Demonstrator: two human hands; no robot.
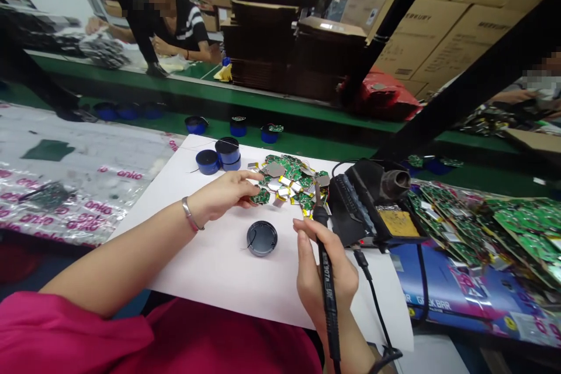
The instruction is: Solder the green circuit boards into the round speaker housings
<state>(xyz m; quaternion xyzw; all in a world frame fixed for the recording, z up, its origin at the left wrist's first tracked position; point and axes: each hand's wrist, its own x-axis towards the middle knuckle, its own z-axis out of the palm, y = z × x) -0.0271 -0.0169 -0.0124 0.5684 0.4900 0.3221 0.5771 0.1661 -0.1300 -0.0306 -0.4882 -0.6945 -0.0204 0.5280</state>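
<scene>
My right hand (326, 266) is wrapped round the black handle of a soldering iron (328, 298), whose tip points up and away over the pile. My left hand (225, 191), with a metal bangle at its wrist, is at the left edge of the pile, its fingers closed on a small green circuit board (262, 196). Behind that board lies a heap of circuit boards (289, 165) mixed with small silver-and-yellow battery cells (284, 182). Between my hands and nearer to me, a round black housing (262, 238) lies open side up on the white sheet, a thin wire at its left.
Right of the heap stands a black soldering stand (355, 204) with a yellow sponge (397, 222). Several blue round housings (207, 161) sit at the back left. Board panels (526, 228) lie far right. Across the green bench, a person (175, 29) works beside stacked dark trays (263, 41).
</scene>
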